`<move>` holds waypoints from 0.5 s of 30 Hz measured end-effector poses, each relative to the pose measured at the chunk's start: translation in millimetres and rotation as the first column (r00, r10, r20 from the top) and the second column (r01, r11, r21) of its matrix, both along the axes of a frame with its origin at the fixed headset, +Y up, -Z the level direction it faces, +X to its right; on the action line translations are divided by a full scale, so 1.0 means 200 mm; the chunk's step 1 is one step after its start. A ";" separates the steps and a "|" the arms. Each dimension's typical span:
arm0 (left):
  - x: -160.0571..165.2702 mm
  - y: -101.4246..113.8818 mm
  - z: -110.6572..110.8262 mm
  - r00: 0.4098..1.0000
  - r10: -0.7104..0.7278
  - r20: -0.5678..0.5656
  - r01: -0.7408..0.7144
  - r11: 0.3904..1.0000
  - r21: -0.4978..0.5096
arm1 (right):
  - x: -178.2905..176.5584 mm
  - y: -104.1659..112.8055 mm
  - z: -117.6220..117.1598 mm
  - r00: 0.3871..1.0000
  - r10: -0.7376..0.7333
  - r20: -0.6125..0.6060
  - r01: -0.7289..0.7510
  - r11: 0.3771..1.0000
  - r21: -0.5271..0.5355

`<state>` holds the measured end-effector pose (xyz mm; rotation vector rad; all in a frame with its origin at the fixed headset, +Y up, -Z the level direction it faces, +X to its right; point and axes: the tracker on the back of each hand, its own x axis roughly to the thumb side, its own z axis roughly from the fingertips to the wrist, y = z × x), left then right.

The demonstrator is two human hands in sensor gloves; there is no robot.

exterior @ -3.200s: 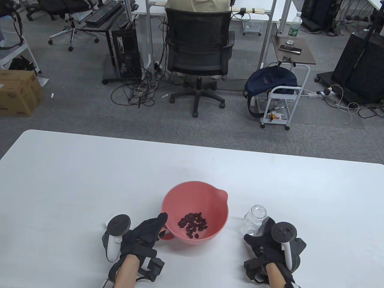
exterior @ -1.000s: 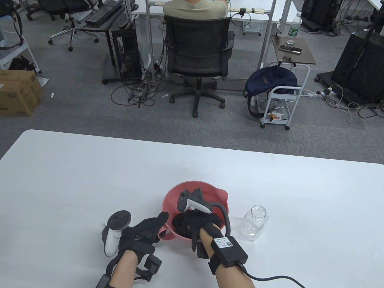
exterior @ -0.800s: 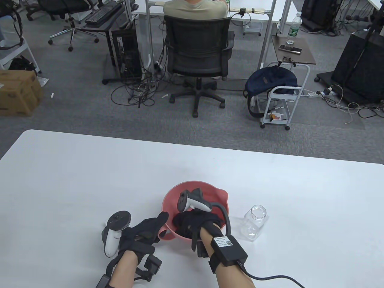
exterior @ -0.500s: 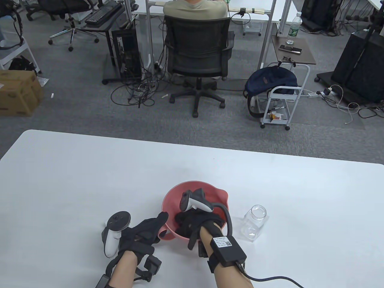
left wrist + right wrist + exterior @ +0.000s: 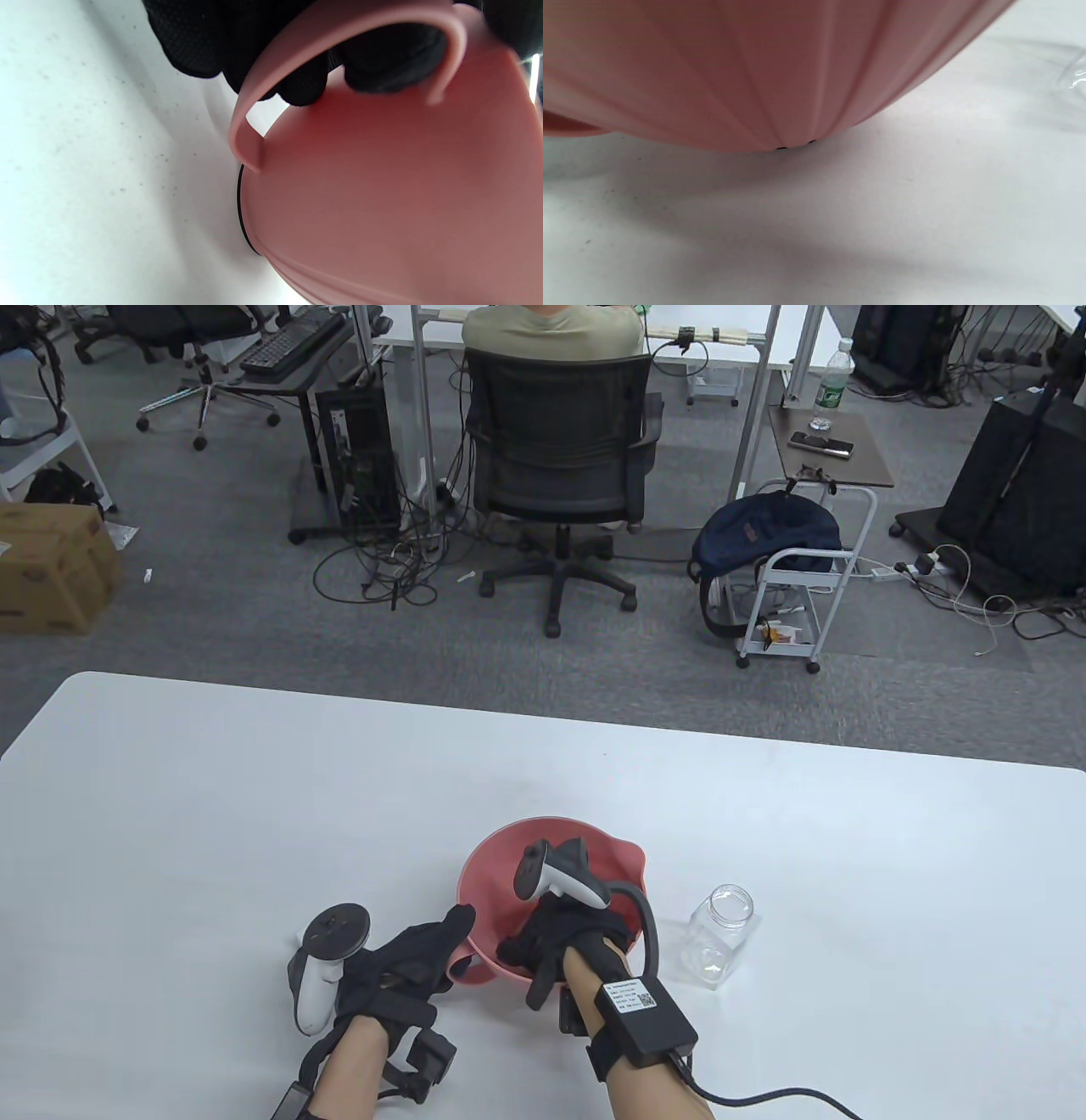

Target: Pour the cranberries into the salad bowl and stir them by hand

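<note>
One pink salad bowl (image 5: 501,861) sits on the white table (image 5: 254,814). The right hand (image 5: 564,937) reaches inside and hides the cranberries; whether its fingers curl cannot be told. The left hand (image 5: 407,963) grips the bowl's handle (image 5: 297,51), fingers (image 5: 382,63) curled through it. One empty clear jar (image 5: 719,937) stands just right of the bowl.

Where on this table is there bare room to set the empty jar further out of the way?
The far half of the white table, beyond the pink bowl, is bare, as are the stretches left of the left hand and right of the clear jar. It is crowded at the near middle: left hand on the bowl's handle, right hand in the bowl, jar beside it.
</note>
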<state>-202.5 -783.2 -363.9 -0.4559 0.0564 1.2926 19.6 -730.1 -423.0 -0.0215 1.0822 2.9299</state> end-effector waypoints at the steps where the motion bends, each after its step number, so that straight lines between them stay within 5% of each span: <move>1: 0.00 0.00 0.00 1.000 -0.001 0.003 0.001 1.000 0.001 | 0.00 0.00 0.00 1.000 0.007 0.009 -0.007 1.000 -0.005; 15: -0.01 0.01 -0.01 0.999 -0.031 0.031 0.031 0.999 0.014 | 0.01 -0.01 0.00 1.000 -0.011 0.015 0.011 1.000 -0.005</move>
